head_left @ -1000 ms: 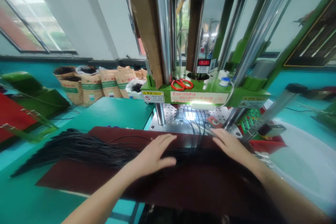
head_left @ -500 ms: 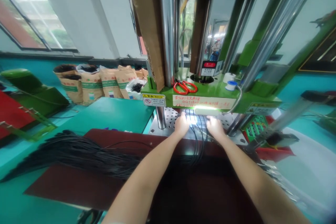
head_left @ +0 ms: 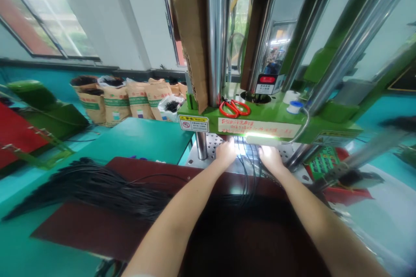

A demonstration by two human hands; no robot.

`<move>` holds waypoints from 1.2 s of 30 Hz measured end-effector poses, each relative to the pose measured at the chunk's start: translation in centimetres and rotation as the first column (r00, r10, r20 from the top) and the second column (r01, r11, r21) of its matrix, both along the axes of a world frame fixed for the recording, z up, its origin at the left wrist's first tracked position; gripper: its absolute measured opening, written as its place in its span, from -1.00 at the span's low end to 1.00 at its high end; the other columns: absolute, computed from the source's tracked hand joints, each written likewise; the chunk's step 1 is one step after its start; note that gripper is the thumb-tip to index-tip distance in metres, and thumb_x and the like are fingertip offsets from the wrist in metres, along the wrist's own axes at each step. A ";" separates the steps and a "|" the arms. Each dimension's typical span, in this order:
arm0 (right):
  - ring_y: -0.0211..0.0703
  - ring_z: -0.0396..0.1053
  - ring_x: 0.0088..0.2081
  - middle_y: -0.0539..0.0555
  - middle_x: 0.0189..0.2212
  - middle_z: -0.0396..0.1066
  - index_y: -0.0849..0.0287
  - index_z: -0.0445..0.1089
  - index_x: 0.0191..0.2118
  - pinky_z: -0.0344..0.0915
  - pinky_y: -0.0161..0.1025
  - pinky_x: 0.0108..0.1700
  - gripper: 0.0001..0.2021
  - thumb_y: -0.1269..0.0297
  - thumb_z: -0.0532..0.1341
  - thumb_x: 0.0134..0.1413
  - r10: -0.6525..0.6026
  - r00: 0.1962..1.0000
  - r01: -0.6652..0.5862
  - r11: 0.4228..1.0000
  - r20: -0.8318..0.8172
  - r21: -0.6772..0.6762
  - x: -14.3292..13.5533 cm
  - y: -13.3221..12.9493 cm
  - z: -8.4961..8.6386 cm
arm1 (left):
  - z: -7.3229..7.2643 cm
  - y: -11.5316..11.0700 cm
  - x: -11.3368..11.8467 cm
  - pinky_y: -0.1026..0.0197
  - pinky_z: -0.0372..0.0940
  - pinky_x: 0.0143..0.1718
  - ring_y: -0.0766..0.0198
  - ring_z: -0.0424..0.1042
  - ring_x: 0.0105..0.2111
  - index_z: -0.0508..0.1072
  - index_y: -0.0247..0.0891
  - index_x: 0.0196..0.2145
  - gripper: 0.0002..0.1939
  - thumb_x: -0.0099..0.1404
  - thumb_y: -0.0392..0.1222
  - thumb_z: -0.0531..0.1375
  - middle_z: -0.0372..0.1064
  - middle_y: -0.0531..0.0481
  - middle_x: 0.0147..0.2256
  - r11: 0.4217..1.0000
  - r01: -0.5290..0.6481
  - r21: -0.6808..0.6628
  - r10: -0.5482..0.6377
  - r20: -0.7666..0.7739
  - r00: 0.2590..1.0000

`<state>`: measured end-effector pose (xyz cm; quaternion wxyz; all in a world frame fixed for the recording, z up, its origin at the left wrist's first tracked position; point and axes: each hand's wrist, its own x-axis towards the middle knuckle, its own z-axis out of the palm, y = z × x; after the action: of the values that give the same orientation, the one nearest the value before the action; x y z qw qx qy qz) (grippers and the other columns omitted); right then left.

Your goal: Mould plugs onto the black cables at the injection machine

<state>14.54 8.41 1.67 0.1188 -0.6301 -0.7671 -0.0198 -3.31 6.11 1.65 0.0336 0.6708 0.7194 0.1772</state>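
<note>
Just below the front edge of the green press block (head_left: 212, 127), the left hand (head_left: 226, 150) and right hand (head_left: 270, 158) are at opposite side edges of the metal plate (head_left: 245, 149), fingers curled inward, though I cannot tell whether they grip it. Black cables (head_left: 246, 177) run from the plate between the hands, toward the near side of the block, over the edge of the brown board (head_left: 97, 227). Under the block's left part, bare perforated bed (head_left: 211, 142) separates the left hand from the steel post (head_left: 201, 147).
</note>
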 end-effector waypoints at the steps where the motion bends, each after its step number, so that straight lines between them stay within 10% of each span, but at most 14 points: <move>1: 0.00 0.37 -0.19 0.23 -0.25 0.44 0.28 0.42 -0.18 0.19 -0.22 -0.18 -0.68 0.36 -0.04 0.11 -0.007 1.000 0.007 1.000 0.005 0.005 0.0 0.1 -0.1 | 0.0 0.0 0.0 0.13 0.24 -0.25 0.09 0.39 -0.23 0.27 -0.26 -0.06 -0.66 0.22 -0.17 -0.05 0.42 -0.14 -0.28 1.000 0.001 -0.004 -0.001 -0.006 1.000; 14: 0.08 0.40 -0.21 0.28 -0.37 0.47 0.32 0.47 -0.35 0.23 -0.19 -0.20 -0.69 0.36 -0.02 0.06 -0.049 0.999 0.049 0.999 0.013 -0.006 -0.3 1.8 -0.5 | 0.1 0.7 -0.4 0.15 0.24 -0.25 0.13 0.41 -0.25 0.27 -0.23 -0.07 -0.67 0.24 -0.15 -0.07 0.41 -0.10 -0.30 0.998 0.022 -0.055 -0.024 -0.036 0.999; 22: 0.07 0.40 -0.22 0.30 -0.23 0.44 0.30 0.41 -0.11 0.26 -0.09 -0.18 -0.63 0.35 -0.08 0.14 0.064 0.998 -0.063 0.997 -0.012 0.054 0.3 2.5 0.0 | 0.8 0.5 -0.3 0.08 0.21 -0.15 0.10 0.39 -0.20 0.28 -0.25 -0.07 -0.65 0.29 -0.10 -0.11 0.40 -0.14 -0.24 0.999 0.037 -0.026 -0.038 -0.049 0.998; 31: 0.04 0.28 -0.02 0.21 -0.07 0.38 0.23 0.34 -0.03 0.12 -0.09 0.03 -0.60 0.13 -0.06 0.18 0.403 0.915 -0.403 0.913 0.014 0.060 0.8 1.0 -0.2 | 1.8 0.8 -0.3 0.06 0.05 0.08 0.10 0.10 0.09 0.13 -0.15 0.12 -0.36 0.19 0.25 -0.08 0.09 -0.07 0.13 0.858 0.512 0.044 -0.509 -0.056 0.859; 36: 0.01 0.25 0.02 0.18 -0.03 0.35 0.20 0.29 0.03 0.10 -0.08 0.06 -0.56 0.09 -0.10 0.20 0.437 0.900 -0.437 0.899 0.004 0.022 0.9 1.5 -0.6 | 0.9 1.8 -0.1 0.02 0.09 0.05 0.08 0.15 0.05 0.21 -0.16 0.08 -0.36 0.18 0.27 -0.09 0.21 -0.09 0.04 0.840 0.541 0.049 -0.541 -0.013 0.841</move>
<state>15.46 9.91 1.04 0.1277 -0.4408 -0.8885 -0.0008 -3.42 7.93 2.52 0.0655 0.8470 0.4963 0.1791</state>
